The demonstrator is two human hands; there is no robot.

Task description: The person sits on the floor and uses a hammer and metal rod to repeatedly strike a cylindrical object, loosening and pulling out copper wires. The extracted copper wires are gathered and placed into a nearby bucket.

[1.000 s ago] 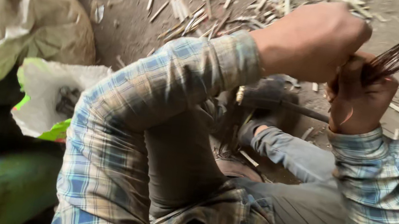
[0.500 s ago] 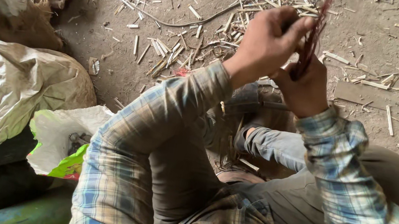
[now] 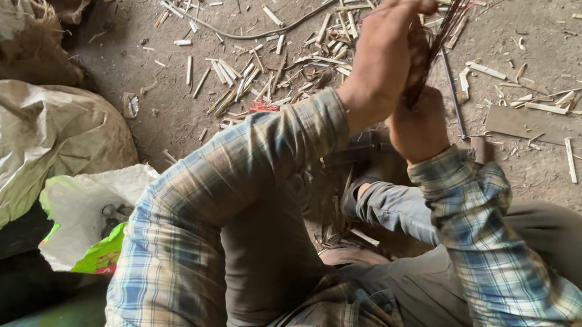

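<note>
Above the seated person's knees, a bundle of thin reddish-brown sticks (image 3: 449,25) stands upright, squeezed together by both hands: left hand (image 3: 384,54) closed high around it, right hand (image 3: 418,125) gripping below. Wood splinters (image 3: 258,73) litter the dirt floor (image 3: 163,89); sacks (image 3: 15,135) lie left.

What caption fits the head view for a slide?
Seated person's left hand and right hand grip a bundle of thin reddish sticks above a dirt floor littered with wood splinters.
</note>
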